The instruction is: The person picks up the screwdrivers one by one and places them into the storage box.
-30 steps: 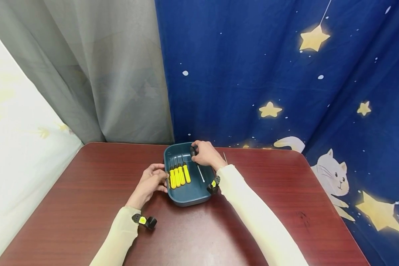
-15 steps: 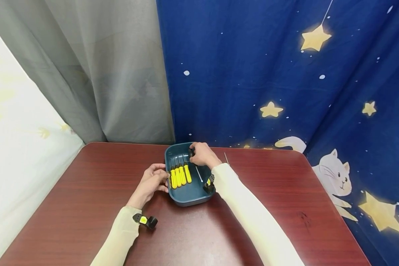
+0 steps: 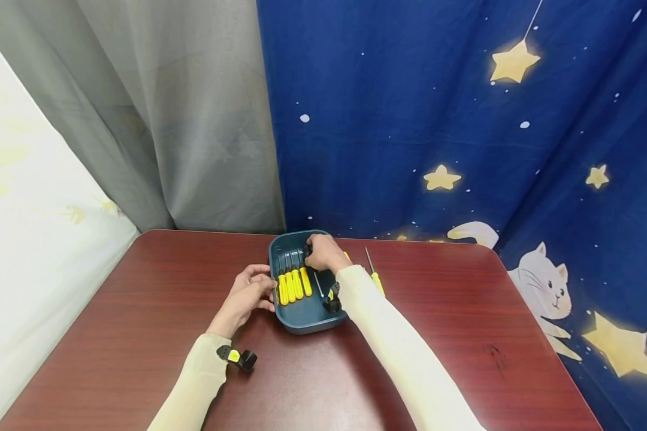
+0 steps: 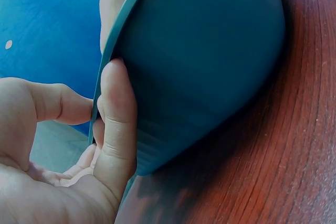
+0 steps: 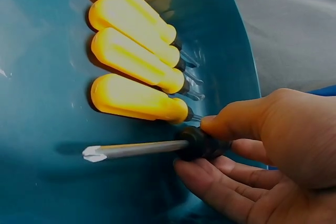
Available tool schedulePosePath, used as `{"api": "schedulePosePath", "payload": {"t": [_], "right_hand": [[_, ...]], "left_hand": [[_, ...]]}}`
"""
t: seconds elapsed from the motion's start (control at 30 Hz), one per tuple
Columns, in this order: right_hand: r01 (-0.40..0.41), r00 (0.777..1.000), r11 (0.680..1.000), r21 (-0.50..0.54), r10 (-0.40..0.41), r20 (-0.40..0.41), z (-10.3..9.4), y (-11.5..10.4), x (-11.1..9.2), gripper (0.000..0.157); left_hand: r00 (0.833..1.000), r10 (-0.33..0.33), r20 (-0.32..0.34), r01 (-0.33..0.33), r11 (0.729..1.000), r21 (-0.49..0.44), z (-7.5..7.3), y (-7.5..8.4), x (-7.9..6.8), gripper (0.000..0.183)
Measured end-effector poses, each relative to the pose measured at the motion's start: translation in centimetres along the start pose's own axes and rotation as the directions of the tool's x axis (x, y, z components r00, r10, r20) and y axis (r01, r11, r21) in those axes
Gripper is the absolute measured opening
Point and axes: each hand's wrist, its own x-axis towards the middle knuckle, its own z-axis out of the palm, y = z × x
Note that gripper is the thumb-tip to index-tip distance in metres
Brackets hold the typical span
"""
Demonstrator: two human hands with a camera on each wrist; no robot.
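Observation:
A dark teal tray (image 3: pixel 308 328) stands near the far side of the table, with several yellow-handled screwdrivers (image 3: pixel 292 286) side by side in its left half. My left hand (image 3: pixel 245 296) pinches the tray's left rim (image 4: pixel 119 24) between thumb and fingers. Over the tray's far right part, my right hand (image 3: pixel 325 254) grips a screwdriver (image 5: pixel 142 149) by its short black handle. Its bare shaft and cross-shaped tip point toward the tray's near side. In the right wrist view, it lies close beside the nearest yellow screwdriver (image 5: pixel 136 98), tip opposite to that one's.
On the wooden table (image 3: pixel 437 311), right of the tray, lies another yellow-handled screwdriver (image 3: pixel 376 279), partly covered by the right sleeve. Grey and blue curtains (image 3: pixel 356 149) hang directly behind the table's far edge.
My right hand has moved a little left with the black-handled screwdriver, closer to the yellow row. More of the screwdriver outside the tray now shows. My left hand keeps its grip on the rim.

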Motion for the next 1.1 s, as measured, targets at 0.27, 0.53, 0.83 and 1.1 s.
{"api": "schedulePosePath", "payload": {"t": [0.27, 0.53, 0.83, 1.1], "right_hand": [[-0.014, 1.000, 1.000, -0.004, 0.015, 0.022, 0.5, -0.2, 0.7, 0.055], [-0.048, 0.998, 0.998, 0.031, 0.047, 0.030, 0.9, -0.3, 1.0, 0.055], [-0.055, 0.998, 0.996, 0.068, 0.054, 0.027, 1.2, -0.2, 1.0, 0.058], [-0.061, 0.998, 0.995, 0.084, 0.058, 0.033, 1.3, -0.1, 1.0, 0.058]], "left_hand": [[1.000, -0.001, 0.001, 0.001, 1.000, -0.003, 0.0, 0.1, 0.1, 0.056], [1.000, -0.003, 0.001, 0.003, 1.000, -0.006, 0.1, 0.1, 0.2, 0.056], [1.000, -0.004, -0.001, 0.004, 1.000, 0.011, 0.0, 0.0, 0.1, 0.054], [1.000, 0.001, -0.001, -0.001, 1.000, 0.018, -0.1, -0.1, 0.2, 0.053]]}}
